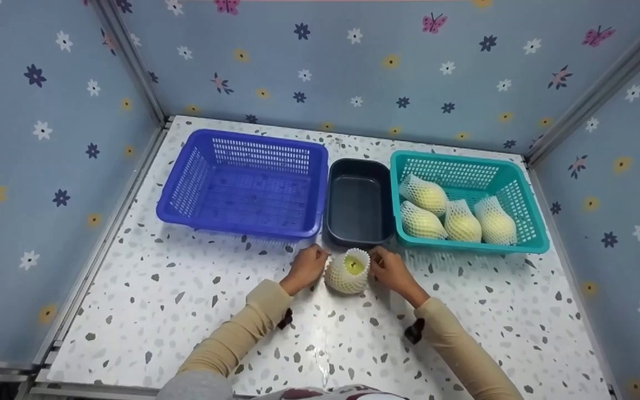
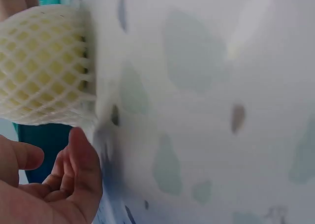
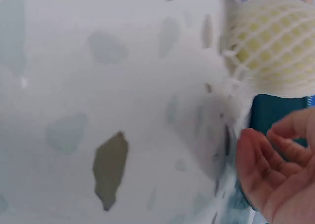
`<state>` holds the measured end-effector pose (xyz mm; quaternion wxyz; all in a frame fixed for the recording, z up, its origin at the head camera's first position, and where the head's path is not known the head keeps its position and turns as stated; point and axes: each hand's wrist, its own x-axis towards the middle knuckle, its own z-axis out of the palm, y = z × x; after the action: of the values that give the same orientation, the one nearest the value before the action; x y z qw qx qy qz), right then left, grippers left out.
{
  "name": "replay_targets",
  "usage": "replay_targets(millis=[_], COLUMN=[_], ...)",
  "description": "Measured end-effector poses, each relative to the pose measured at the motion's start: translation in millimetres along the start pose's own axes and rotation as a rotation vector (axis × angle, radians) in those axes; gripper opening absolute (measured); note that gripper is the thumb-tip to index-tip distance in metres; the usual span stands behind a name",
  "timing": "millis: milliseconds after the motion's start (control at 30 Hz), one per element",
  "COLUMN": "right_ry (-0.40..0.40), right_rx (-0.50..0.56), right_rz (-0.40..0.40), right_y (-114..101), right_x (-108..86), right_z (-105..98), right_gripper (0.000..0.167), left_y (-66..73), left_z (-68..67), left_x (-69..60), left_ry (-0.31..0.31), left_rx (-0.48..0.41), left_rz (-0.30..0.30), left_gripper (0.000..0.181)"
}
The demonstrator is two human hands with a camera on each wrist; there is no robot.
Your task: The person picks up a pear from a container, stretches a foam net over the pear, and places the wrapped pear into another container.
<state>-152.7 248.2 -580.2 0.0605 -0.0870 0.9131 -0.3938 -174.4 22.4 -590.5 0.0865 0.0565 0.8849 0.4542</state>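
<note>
A round yellow-green fruit [image 1: 348, 272] in a white foam net sleeve stands on the speckled table, its top with a dark stem spot showing through the sleeve's open end. My left hand [image 1: 306, 268] is at its left side, fingers loosely bent; in the left wrist view the thumb [image 2: 27, 155] stands apart from the fingers with nothing between them. At the right side is my right hand [image 1: 391, 269], near the sleeve's rim. Its bent fingers [image 3: 253, 152] hold nothing in the right wrist view. Whether fingertips brush the sleeve I cannot tell.
Behind the fruit stands a dark rectangular tray [image 1: 360, 244]. To its left is a blue-purple basket [image 1: 242, 228]; to its right, a teal basket [image 1: 475, 247] with several net-sleeved fruits [image 1: 463, 225]. Patterned panels [image 1: 353, 72] enclose the table's back and sides.
</note>
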Motion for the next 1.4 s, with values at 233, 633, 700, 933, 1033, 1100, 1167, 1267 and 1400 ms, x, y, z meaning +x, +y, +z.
replay_targets(millis=[233, 633, 700, 933, 1033, 1100, 1167, 1267, 1400], right_ry=[-0.159, -0.275, -0.257, -0.211, -0.197, -0.18, -0.161, -0.131, -0.084], right_rx=[0.121, 0.305, 0.325, 0.323, 0.318, 0.31, 0.302, 0.289, 0.286], right_rz=[-0.13, -0.143, -0.15, -0.214, -0.238, -0.252, -0.265, -0.306, -0.344], right_y=[-7.0, -10.4, -12.3, -38.6, -45.6, -49.2, -52.8, -57.9, -64.6], right_x=[-6.2, -7.8, -7.6, -14.8, -17.2, -17.8, -18.0, -17.0, -16.0], right_z=[-3.6, 13.5, 16.9, 6.6, 0.3, -3.5, -7.4, -13.0, -20.5], right_gripper=[0.044, 0.081, 0.083, 0.075, 0.074, 0.074, 0.074, 0.073, 0.074], left_y=[8.2, 12.0, 11.4, 14.7, 19.0, 23.2, 28.0, 36.4, 45.6], left_z=[0.3, 8.6, 9.6, 10.4, 8.4, 5.8, 2.6, -3.6, -11.2], left_x=[-10.4, -15.6, -15.3, -16.1, -16.3, -16.0, -15.6, -15.4, -14.3], left_ry=[-0.157, -0.172, -0.162, -0.137, -0.132, -0.13, -0.138, -0.165, -0.206], left_rx=[-0.265, -0.363, -0.361, -0.401, -0.435, -0.459, -0.506, -0.586, -0.695], left_rz=[-0.098, -0.158, -0.152, -0.177, -0.172, -0.166, -0.17, -0.195, -0.206], left_gripper=[0.024, 0.028, 0.029, 0.026, 0.023, 0.022, 0.022, 0.023, 0.027])
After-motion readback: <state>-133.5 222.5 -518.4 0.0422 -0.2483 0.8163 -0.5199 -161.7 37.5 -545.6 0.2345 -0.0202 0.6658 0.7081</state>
